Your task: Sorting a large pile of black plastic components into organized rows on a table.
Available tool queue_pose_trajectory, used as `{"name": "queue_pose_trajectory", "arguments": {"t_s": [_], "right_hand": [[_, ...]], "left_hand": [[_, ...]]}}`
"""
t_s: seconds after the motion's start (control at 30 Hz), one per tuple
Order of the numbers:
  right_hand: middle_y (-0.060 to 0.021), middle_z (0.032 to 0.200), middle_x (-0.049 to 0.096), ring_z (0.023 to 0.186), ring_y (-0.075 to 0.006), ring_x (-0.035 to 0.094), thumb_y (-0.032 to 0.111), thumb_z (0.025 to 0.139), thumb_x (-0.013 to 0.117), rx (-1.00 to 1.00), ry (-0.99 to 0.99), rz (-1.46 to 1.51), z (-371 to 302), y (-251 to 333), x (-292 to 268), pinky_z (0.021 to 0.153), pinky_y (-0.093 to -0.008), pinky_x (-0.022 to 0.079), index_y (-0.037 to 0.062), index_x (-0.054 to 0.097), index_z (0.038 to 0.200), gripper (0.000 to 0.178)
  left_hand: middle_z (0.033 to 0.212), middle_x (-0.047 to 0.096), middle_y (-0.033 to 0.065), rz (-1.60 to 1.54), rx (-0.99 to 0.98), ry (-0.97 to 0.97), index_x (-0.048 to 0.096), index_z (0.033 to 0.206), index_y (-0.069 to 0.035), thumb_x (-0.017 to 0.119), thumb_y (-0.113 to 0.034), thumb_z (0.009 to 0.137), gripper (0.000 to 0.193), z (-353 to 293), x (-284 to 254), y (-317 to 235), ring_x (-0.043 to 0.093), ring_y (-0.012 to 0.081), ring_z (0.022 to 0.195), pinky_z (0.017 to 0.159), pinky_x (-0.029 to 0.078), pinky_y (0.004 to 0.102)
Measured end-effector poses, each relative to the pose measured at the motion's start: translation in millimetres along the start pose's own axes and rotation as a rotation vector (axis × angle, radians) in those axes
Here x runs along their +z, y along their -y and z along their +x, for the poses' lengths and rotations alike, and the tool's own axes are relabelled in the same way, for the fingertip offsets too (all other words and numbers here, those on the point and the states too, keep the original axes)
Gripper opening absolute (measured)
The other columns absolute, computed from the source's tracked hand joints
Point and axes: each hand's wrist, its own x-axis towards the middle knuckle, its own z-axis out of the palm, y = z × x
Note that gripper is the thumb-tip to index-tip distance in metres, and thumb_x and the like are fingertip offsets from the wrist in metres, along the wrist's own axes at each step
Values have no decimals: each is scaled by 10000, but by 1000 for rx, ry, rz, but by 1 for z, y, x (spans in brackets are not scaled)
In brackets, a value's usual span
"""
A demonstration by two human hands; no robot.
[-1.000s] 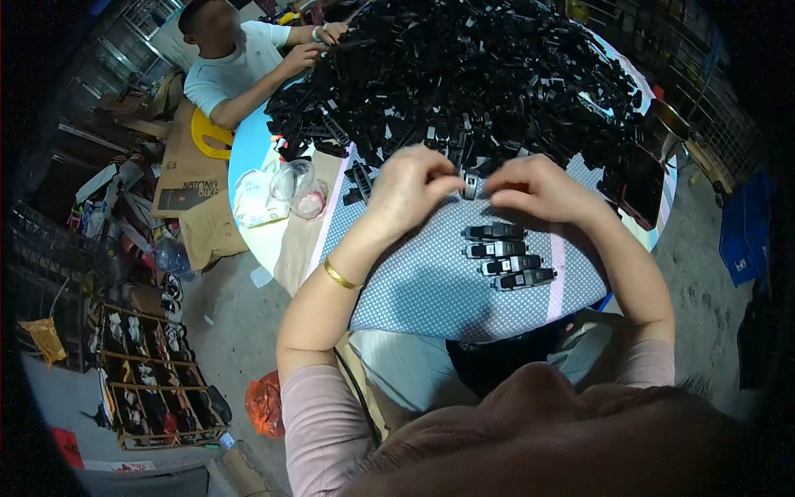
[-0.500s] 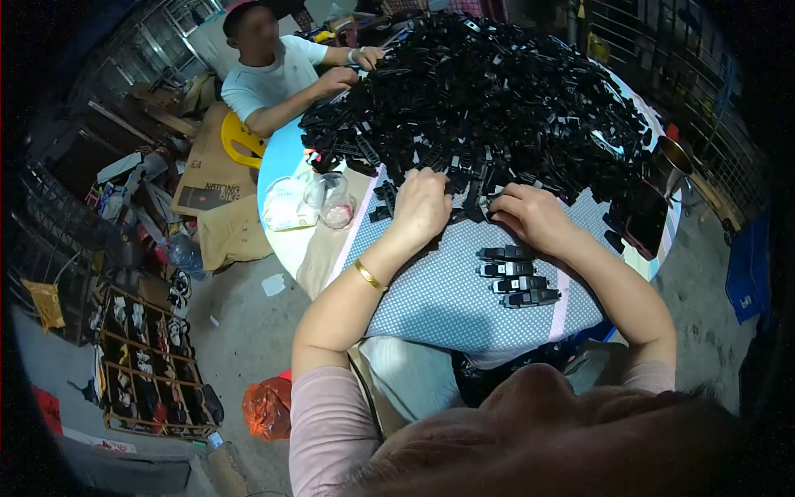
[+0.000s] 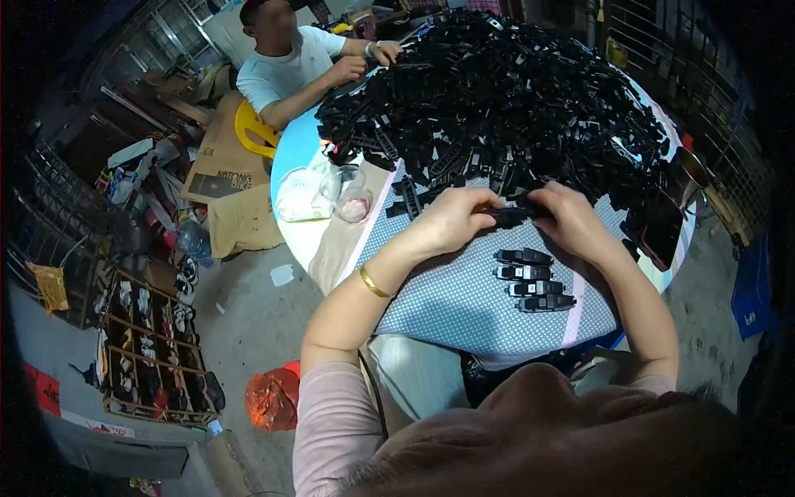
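Note:
Between both hands is a small black plastic part (image 3: 512, 217), held just above the patterned cloth. My left hand (image 3: 454, 220), with a gold bangle on its wrist, pinches one end. Thumb and fingers of my right hand (image 3: 571, 217) close on the other end. Fingers cover much of the part, so its exact kind does not show. Beyond the hands rises a big heap of similar black plastic parts (image 3: 497, 91). Closer to me, several black-and-grey assembled pieces (image 3: 538, 290) lie side by side in a short row.
Left on the round table (image 3: 290, 157) are a clear plastic cup (image 3: 354, 207) and a white packet (image 3: 305, 197). A dark phone-like slab (image 3: 665, 228) and a metal cup (image 3: 689, 170) are at the right edge. Across the table, a person (image 3: 290, 70) handles the heap's far-left side.
My hands have drawn back from the heap's edge and come together with a black part between them. The whole view has shifted slightly right; the row of pieces stays as it was.

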Motion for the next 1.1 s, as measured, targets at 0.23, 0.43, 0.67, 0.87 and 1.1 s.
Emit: {"name": "queue_pose_trajectory", "arguments": {"t_s": [0.23, 0.43, 0.67, 0.87, 1.1], "right_hand": [[-162, 941, 622, 871, -337, 613, 49, 706, 678, 113, 158, -35, 4, -1, -24, 768, -396, 499, -12, 640, 990, 293], [-119, 878, 614, 803, -269, 604, 30, 696, 722, -129, 222, 290, 5, 6, -23, 715, -345, 497, -26, 633, 990, 312], [-146, 834, 627, 800, -303, 606, 142, 683, 754, -54, 176, 48, 1, -3, -21, 709, -372, 482, -6, 671, 941, 308], [-147, 835, 617, 781, -316, 597, 153, 702, 741, -79, 144, 117, 3, -5, -18, 698, -381, 475, -11, 667, 943, 301], [-119, 814, 607, 772, -294, 601, 133, 682, 749, -45, 189, -50, 1, -1, -21, 684, -376, 484, -3, 681, 933, 294]], "left_hand": [[864, 610, 160, 234, 178, 2, 613, 1022, -24, 641, -163, 807, 258, -3, 28, 3, 600, 331, 830, 763, 471, 387], [873, 596, 168, 295, 153, -29, 643, 952, -18, 648, -169, 788, 223, 0, 33, 4, 587, 355, 854, 769, 465, 413], [863, 599, 166, 296, 229, -110, 660, 932, -15, 655, -146, 771, 207, 0, 37, 13, 588, 350, 844, 763, 468, 408], [872, 629, 159, 295, 189, -169, 662, 940, -7, 704, -145, 741, 246, 6, 35, 11, 614, 328, 813, 733, 485, 387], [847, 645, 144, 242, 139, -148, 669, 869, 7, 743, -154, 711, 238, 7, 31, 15, 637, 302, 779, 696, 494, 354]]}}
